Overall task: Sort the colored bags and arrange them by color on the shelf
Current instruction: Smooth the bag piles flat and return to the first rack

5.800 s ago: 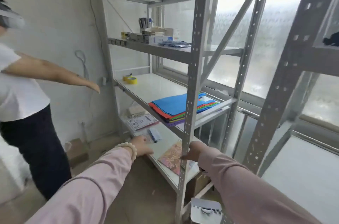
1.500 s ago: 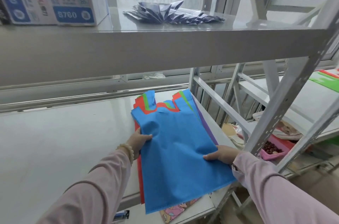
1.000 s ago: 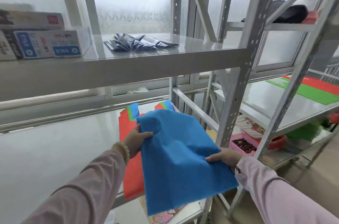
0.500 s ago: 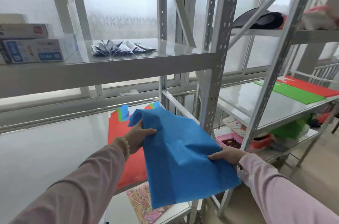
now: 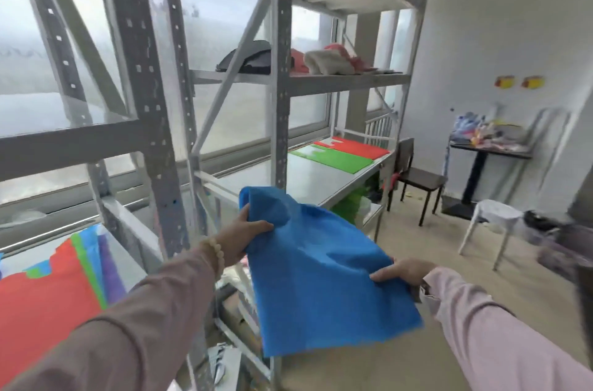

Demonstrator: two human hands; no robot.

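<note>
Fingers (image 5: 258, 225) of my left hand (image 5: 237, 238) and right hand (image 5: 402, 270) clamp the blue bag (image 5: 321, 288), held in air short of the green bag (image 5: 333, 159); its long axis points that way, left hand leading, I judge.

Both arms in long pale pink sleeves (image 5: 500, 320), loose cuffs; cream bead bracelet (image 5: 215, 251) at wrist of left hand (image 5: 239, 238).

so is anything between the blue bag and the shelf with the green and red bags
Partly: a grey upright post rises just behind the top of the blue bag, in front of the shelf. Right of the post, the shelf front looks open.
</note>
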